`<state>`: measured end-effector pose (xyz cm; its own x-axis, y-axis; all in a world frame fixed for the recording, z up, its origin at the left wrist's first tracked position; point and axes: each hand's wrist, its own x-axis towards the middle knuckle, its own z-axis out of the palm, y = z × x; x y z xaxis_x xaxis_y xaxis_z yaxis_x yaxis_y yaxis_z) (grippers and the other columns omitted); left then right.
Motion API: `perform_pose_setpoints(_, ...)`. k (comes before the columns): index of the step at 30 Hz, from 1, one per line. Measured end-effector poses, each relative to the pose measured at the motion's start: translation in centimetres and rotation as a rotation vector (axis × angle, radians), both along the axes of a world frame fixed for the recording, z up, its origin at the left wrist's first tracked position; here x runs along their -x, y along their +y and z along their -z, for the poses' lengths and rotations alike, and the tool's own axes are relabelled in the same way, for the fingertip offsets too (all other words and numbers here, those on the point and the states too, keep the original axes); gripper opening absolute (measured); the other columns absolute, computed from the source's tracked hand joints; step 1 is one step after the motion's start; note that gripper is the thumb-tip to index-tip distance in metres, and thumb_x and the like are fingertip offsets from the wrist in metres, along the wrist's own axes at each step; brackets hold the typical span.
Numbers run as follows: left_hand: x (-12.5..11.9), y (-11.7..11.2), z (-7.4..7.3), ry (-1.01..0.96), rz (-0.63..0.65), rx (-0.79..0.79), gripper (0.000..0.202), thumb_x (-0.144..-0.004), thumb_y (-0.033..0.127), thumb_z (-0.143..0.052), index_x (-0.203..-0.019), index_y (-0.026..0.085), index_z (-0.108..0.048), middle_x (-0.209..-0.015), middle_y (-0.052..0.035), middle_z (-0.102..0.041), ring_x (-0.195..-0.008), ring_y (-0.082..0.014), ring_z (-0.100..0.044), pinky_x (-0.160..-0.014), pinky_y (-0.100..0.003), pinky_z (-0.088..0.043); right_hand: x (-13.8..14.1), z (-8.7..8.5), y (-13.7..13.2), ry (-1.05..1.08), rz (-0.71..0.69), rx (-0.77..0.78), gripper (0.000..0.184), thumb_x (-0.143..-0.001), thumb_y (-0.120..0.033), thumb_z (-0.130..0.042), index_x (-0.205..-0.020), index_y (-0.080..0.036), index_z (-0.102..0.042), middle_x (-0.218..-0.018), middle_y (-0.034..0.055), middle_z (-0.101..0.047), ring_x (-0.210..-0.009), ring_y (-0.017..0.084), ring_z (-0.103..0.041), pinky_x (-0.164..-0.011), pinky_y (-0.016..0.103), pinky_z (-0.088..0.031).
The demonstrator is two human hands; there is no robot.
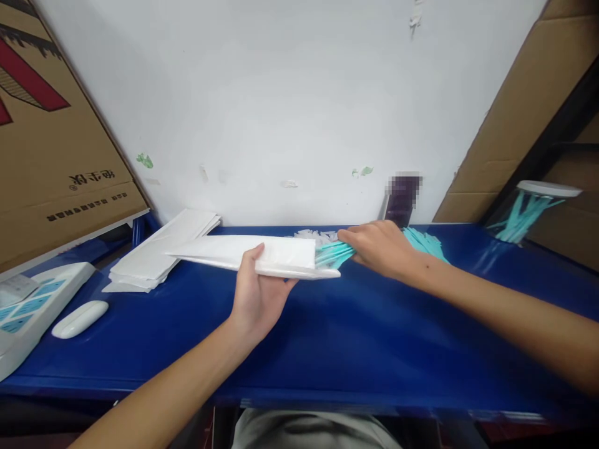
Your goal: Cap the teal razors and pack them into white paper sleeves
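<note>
My left hand [257, 290] grips a long white bag [243, 252] from below, thumb on top, holding it level over the blue table [350, 337]. My right hand [381, 246] is closed on a bundle of teal sticks [333, 254] whose ends sit inside the bag's open mouth. More teal sticks [425, 243] lie in a pile behind my right wrist.
A stack of white bags [154, 255] lies at the left rear. A white mouse [79, 319] and a white device with teal keys [28, 308] sit at the far left. Cardboard boxes [51, 143] flank both sides. A clear jar of teal sticks [531, 212] stands at the right.
</note>
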<state>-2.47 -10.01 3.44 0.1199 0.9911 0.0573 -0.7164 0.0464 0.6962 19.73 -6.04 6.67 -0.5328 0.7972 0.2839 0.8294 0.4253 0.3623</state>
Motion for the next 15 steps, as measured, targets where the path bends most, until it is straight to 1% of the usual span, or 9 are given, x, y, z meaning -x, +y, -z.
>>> perform_pose_setpoints(3, 0.4, -1.0, 0.1, -0.011, -0.073, 0.022, 0.037, -0.090, 0.040, -0.055, -0.121, 0.021, -0.065, -0.126, -0.0080, -0.069, -0.128, -0.0324, -0.057, -0.098, -0.044, -0.055, 0.3, -0.4, -0.1, 0.035, -0.078, -0.098, 0.012, -0.083, -0.011, -0.055, -0.086, -0.020, -0.062, -0.076, 0.0062, -0.071, -0.061, 0.017, -0.055, -0.055, 0.032, -0.015)
perform_pose_setpoints(5, 0.6, -1.5, 0.4, 0.002, -0.129, 0.051, 0.035, -0.091, 0.039, -0.056, -0.121, 0.023, -0.065, -0.124, -0.0062, -0.070, -0.127, -0.0308, -0.057, -0.097, -0.041, -0.055, 0.5, -0.4, -0.5, 0.096, -0.134, -0.137, 0.016, -0.086, -0.010, -0.051, -0.081, -0.020, -0.063, -0.069, 0.0059, -0.069, -0.058, 0.017, -0.052, -0.056, 0.033, -0.017)
perform_pose_setpoints(8, 0.6, -2.0, 0.9, -0.004, -0.178, 0.063, 0.033, -0.092, 0.039, -0.056, -0.121, 0.025, -0.065, -0.124, -0.0042, -0.070, -0.129, -0.0285, -0.057, -0.097, -0.038, -0.055, 0.8, -0.5, -1.1, 0.149, -0.166, -0.167, 0.022, -0.090, -0.011, -0.047, -0.080, -0.020, -0.064, -0.067, 0.0060, -0.067, -0.057, 0.016, -0.048, -0.057, 0.033, -0.019)
perform_pose_setpoints(10, 0.5, -2.4, 1.1, -0.038, -0.154, 0.059, 0.035, -0.093, 0.042, -0.056, -0.122, 0.025, -0.064, -0.126, -0.0049, -0.069, -0.129, -0.0288, -0.056, -0.096, -0.038, -0.056, 1.1, -0.7, -1.4, 0.176, -0.190, -0.164, 0.025, -0.094, -0.017, -0.046, -0.076, -0.021, -0.064, -0.065, 0.0056, -0.065, -0.055, 0.016, -0.045, -0.056, 0.033, -0.019)
perform_pose_setpoints(12, 0.3, -2.9, 1.2, -0.077, -0.101, 0.079, 0.039, -0.093, 0.047, -0.054, -0.122, 0.024, -0.065, -0.127, -0.0064, -0.068, -0.128, -0.0301, -0.057, -0.093, -0.038, -0.056, 1.2, -0.7, -1.5, 0.197, -0.223, -0.148, 0.034, -0.099, -0.027, -0.046, -0.069, -0.021, -0.060, -0.060, 0.0047, -0.061, -0.054, 0.015, -0.041, -0.056, 0.033, -0.020)
perform_pose_setpoints(14, 0.1, -3.3, 1.4, -0.107, -0.052, 0.113, 0.041, -0.093, 0.050, -0.053, -0.121, 0.023, -0.065, -0.126, -0.0073, -0.068, -0.126, -0.0305, -0.058, -0.090, -0.037, -0.057, 1.2, -0.3, -1.3, 0.195, -0.256, -0.147, 0.043, -0.101, -0.036, -0.043, -0.063, -0.021, -0.056, -0.056, 0.0038, -0.057, -0.053, 0.014, -0.039, -0.056, 0.032, -0.021)
perform_pose_setpoints(15, -0.1, -3.5, 1.5, -0.120, -0.030, 0.129, 0.042, -0.092, 0.051, -0.052, -0.121, 0.023, -0.065, -0.126, -0.0074, -0.069, -0.125, -0.0304, -0.059, -0.089, -0.036, -0.057, 1.1, 0.0, -1.1, 0.190, -0.270, -0.156, 0.045, -0.102, -0.037, -0.042, -0.063, -0.020, -0.055, -0.056, 0.0036, -0.056, -0.053, 0.014, -0.039, -0.056, 0.032, -0.020)
